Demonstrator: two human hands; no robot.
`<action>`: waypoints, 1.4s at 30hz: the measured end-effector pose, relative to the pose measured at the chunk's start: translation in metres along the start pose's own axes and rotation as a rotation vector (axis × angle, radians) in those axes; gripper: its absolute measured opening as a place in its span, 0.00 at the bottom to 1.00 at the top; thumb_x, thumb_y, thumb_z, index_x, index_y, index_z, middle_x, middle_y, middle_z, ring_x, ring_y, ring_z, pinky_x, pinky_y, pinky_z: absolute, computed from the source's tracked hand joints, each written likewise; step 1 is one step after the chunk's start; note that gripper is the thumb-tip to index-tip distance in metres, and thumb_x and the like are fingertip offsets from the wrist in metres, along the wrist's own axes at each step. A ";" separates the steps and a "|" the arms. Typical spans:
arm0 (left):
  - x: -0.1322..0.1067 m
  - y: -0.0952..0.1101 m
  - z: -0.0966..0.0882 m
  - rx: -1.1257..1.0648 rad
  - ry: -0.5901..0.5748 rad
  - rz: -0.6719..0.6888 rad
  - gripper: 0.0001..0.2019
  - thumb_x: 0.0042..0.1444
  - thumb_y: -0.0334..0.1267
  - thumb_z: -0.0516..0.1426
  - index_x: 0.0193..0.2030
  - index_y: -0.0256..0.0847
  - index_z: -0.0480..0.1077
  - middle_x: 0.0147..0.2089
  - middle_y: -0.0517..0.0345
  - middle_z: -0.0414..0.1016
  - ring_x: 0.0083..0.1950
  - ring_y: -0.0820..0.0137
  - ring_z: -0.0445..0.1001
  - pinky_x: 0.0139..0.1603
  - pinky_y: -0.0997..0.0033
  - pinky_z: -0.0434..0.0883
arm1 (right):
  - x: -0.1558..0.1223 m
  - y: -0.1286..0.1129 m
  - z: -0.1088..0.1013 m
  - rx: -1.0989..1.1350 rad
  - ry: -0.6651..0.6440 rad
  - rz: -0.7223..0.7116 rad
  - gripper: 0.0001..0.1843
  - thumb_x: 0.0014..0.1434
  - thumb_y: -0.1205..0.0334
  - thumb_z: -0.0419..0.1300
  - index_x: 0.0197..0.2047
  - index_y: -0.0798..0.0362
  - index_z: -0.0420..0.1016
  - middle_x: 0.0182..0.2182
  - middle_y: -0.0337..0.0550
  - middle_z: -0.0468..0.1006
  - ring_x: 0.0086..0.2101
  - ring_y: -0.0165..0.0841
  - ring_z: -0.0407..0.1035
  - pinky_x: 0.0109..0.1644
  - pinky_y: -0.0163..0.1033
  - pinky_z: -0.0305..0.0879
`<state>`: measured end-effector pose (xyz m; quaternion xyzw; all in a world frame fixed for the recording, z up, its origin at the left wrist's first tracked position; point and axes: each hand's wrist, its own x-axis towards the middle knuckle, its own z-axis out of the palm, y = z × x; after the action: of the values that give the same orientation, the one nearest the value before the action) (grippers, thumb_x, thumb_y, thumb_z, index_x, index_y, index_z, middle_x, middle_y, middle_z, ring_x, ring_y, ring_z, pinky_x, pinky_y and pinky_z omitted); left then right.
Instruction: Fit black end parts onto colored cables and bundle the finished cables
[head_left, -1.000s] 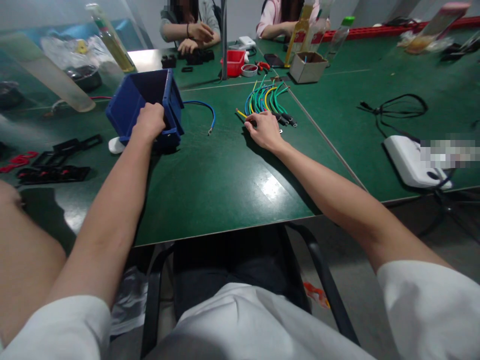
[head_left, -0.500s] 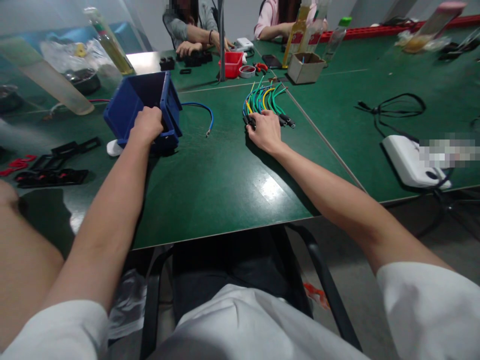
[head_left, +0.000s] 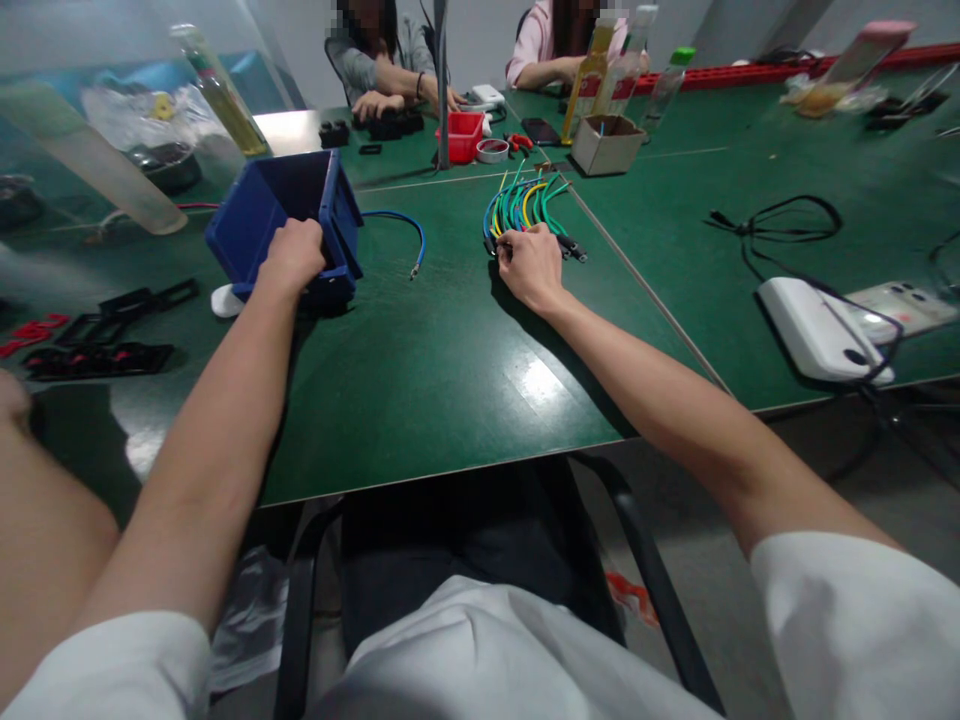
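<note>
My left hand reaches into the front opening of a blue plastic bin. Its fingers are curled, and the bin wall and the hand itself hide what they hold, if anything. My right hand is at the near end of a bundle of green, blue and yellow cables with black ends. Its thumb and forefinger are pinched together; what lies between them is too small to make out. A single blue cable with a metal tip curves out beside the bin.
Black plastic frames and red pieces lie at the left. A white device with a black cord sits at the right. Farther back are a red box, a small carton, bottles and two people.
My right hand's fingers have drawn from a spread position over the black cable ends into a pinch. My left hand stays in the bin. The view has shifted slightly.
</note>
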<state>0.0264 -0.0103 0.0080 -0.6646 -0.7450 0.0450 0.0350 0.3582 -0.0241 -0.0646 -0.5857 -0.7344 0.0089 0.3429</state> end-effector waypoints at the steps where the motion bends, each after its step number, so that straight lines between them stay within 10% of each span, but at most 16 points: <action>1: 0.000 0.000 0.000 0.007 -0.003 -0.001 0.22 0.62 0.28 0.51 0.60 0.17 0.65 0.60 0.24 0.68 0.60 0.45 0.71 0.59 0.50 0.69 | 0.001 0.001 0.000 -0.017 -0.017 0.000 0.16 0.66 0.60 0.50 0.43 0.56 0.78 0.37 0.56 0.76 0.50 0.52 0.65 0.55 0.62 0.60; 26: 0.005 -0.006 0.005 -0.074 0.042 0.031 0.23 0.59 0.28 0.52 0.61 0.22 0.67 0.60 0.25 0.68 0.61 0.43 0.70 0.57 0.49 0.71 | -0.014 -0.052 0.010 -0.200 -0.234 -0.287 0.18 0.67 0.61 0.51 0.44 0.57 0.81 0.39 0.54 0.81 0.45 0.46 0.68 0.49 0.48 0.61; 42: 0.006 -0.008 0.003 -0.069 0.012 0.054 0.23 0.55 0.27 0.53 0.59 0.24 0.70 0.57 0.23 0.71 0.59 0.42 0.72 0.56 0.52 0.72 | -0.020 -0.064 0.006 -0.285 -0.256 -0.210 0.19 0.68 0.64 0.46 0.43 0.56 0.79 0.41 0.55 0.80 0.44 0.43 0.71 0.47 0.43 0.62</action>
<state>0.0179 -0.0049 0.0061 -0.6855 -0.7277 0.0162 0.0150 0.3015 -0.0588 -0.0526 -0.5424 -0.8228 -0.0565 0.1599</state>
